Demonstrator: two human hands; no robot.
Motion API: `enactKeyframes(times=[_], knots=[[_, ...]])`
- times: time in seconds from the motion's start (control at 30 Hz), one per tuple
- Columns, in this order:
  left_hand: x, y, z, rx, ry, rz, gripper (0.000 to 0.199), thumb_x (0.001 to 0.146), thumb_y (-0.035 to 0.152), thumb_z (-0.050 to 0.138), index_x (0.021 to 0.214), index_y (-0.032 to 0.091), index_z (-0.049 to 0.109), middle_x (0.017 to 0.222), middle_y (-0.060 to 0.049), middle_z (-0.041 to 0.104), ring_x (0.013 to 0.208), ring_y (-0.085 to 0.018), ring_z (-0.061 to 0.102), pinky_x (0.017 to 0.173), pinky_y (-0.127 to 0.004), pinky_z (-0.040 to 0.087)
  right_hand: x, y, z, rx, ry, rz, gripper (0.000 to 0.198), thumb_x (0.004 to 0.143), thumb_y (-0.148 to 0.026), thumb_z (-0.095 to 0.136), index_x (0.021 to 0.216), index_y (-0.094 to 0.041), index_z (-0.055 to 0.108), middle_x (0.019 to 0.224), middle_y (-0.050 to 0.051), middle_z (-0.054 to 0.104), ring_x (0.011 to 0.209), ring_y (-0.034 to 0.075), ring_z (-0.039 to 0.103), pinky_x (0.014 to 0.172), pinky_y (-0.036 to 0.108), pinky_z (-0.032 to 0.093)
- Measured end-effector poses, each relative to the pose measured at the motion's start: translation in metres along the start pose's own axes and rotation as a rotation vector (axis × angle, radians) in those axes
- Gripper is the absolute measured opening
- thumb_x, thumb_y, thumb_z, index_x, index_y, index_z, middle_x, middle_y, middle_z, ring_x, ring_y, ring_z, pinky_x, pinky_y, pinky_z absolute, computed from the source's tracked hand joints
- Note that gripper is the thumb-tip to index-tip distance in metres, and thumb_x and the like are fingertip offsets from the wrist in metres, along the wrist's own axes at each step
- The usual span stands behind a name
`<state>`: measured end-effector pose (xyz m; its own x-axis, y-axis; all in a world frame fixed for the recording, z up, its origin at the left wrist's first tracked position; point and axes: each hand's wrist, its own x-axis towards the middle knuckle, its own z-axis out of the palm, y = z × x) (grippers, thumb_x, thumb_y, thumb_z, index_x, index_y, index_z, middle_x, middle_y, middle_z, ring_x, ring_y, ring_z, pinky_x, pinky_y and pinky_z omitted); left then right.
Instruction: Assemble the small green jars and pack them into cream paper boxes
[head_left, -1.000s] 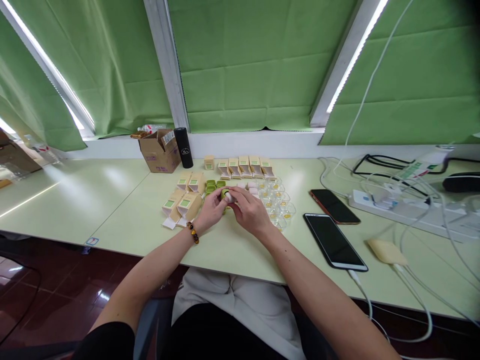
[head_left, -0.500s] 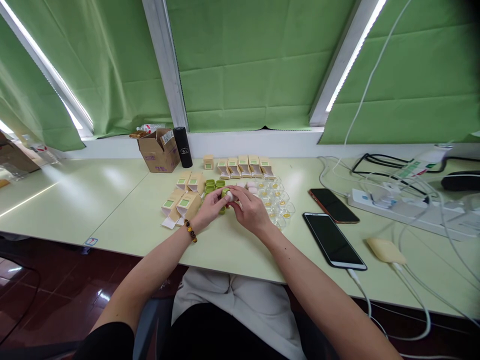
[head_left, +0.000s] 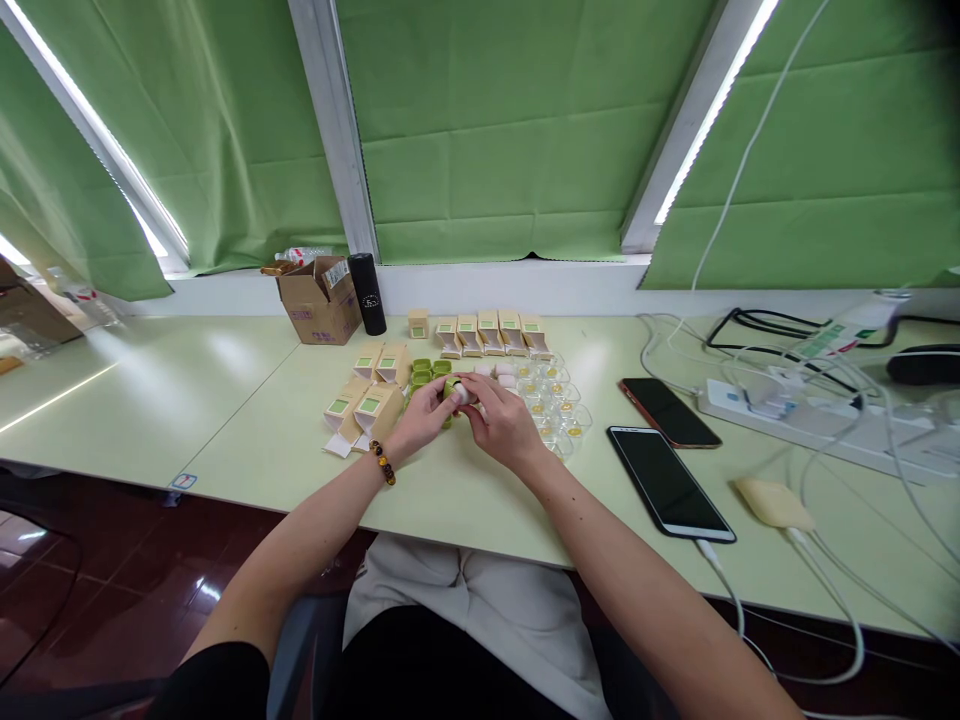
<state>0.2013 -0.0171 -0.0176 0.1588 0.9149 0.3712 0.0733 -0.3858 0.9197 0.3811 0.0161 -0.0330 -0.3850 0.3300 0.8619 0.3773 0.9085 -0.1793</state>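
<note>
Above the middle of the table, my left hand [head_left: 421,420] and my right hand [head_left: 504,424] meet around a small green and white rounded piece [head_left: 459,392]. The left fingers grip its green side, and the right fingers press on its white side; much of it is hidden by them. Small green square cups [head_left: 422,368] stand just behind and left of the hands. Partly covered by my right hand are some small pale pink-white pieces [head_left: 505,378]. Clear plastic cups with yellow centres [head_left: 556,405] are grouped to the right.
Left of the hands lie several open kraft boxes [head_left: 379,402]; more boxes [head_left: 489,332] line up behind. A carton [head_left: 319,308] and a black cylinder [head_left: 367,293] stand at the back left. Two phones [head_left: 670,482], a power strip [head_left: 817,425] and cables occupy the right.
Hardly anything differs. Both hands stay closed around the green and white piece in the same place, and the whole view has shifted very slightly.
</note>
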Motion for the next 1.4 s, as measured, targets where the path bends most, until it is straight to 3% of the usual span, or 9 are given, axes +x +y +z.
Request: enactKeyframes(times=[0.2, 0.33, 0.87, 1.07, 1.2, 1.4], knots=[[0.000, -0.001, 0.005, 0.063, 0.101, 0.024, 0.059, 0.094, 0.064, 0.069, 0.129, 0.016, 0.068, 0.111, -0.011, 0.074, 0.100, -0.022, 0.067, 0.091, -0.035, 0.056, 0.001, -0.004, 0.001, -0.009, -0.006, -0.004, 0.037, 0.108, -0.021, 0.048, 0.143, -0.020, 0.061, 0.136, 0.018, 0.075, 0.124, 0.030, 0.075, 0.098, 0.047, 0.069], [0.000, -0.002, 0.008, 0.056, 0.152, 0.065, 0.057, 0.094, 0.060, 0.069, 0.130, 0.017, 0.066, 0.121, -0.013, 0.073, 0.108, -0.023, 0.067, 0.096, -0.037, 0.056, 0.002, -0.004, 0.001, -0.017, -0.005, -0.003, 0.040, 0.108, -0.021, 0.047, 0.146, -0.020, 0.060, 0.139, 0.018, 0.074, 0.127, 0.030, 0.074, 0.099, 0.047, 0.068], [-0.001, -0.005, 0.012, 0.109, 0.218, 0.114, 0.050, 0.095, 0.053, 0.069, 0.130, 0.017, 0.066, 0.129, -0.014, 0.071, 0.117, -0.025, 0.066, 0.105, -0.039, 0.054, 0.003, -0.004, 0.001, -0.055, 0.012, -0.035, 0.044, 0.107, -0.018, 0.045, 0.148, -0.020, 0.060, 0.140, 0.018, 0.074, 0.127, 0.030, 0.075, 0.100, 0.047, 0.069], [-0.004, -0.002, 0.009, 0.095, 0.198, 0.096, 0.055, 0.097, 0.058, 0.067, 0.133, 0.016, 0.065, 0.139, -0.017, 0.068, 0.126, -0.028, 0.064, 0.109, -0.041, 0.053, 0.004, -0.006, 0.001, -0.073, 0.046, -0.071, 0.041, 0.107, -0.018, 0.047, 0.145, -0.019, 0.060, 0.137, 0.019, 0.075, 0.124, 0.031, 0.076, 0.096, 0.046, 0.070], [-0.005, 0.001, 0.007, 0.016, 0.112, 0.074, 0.061, 0.097, 0.065, 0.066, 0.137, 0.019, 0.062, 0.138, -0.014, 0.070, 0.129, -0.028, 0.065, 0.110, -0.041, 0.053, 0.004, -0.007, 0.002, -0.050, 0.028, -0.042, 0.044, 0.108, -0.020, 0.046, 0.151, -0.020, 0.055, 0.138, 0.019, 0.074, 0.127, 0.031, 0.074, 0.102, 0.049, 0.068], [-0.001, -0.001, 0.008, -0.027, 0.110, 0.040, 0.074, 0.079, 0.068, 0.086, 0.129, 0.017, 0.064, 0.125, -0.014, 0.073, 0.119, -0.028, 0.067, 0.106, -0.040, 0.054, 0.001, -0.010, 0.006, -0.025, -0.004, -0.037, 0.054, 0.107, -0.019, 0.042, 0.161, -0.018, 0.045, 0.144, 0.021, 0.068, 0.135, 0.033, 0.068, 0.110, 0.054, 0.063]])
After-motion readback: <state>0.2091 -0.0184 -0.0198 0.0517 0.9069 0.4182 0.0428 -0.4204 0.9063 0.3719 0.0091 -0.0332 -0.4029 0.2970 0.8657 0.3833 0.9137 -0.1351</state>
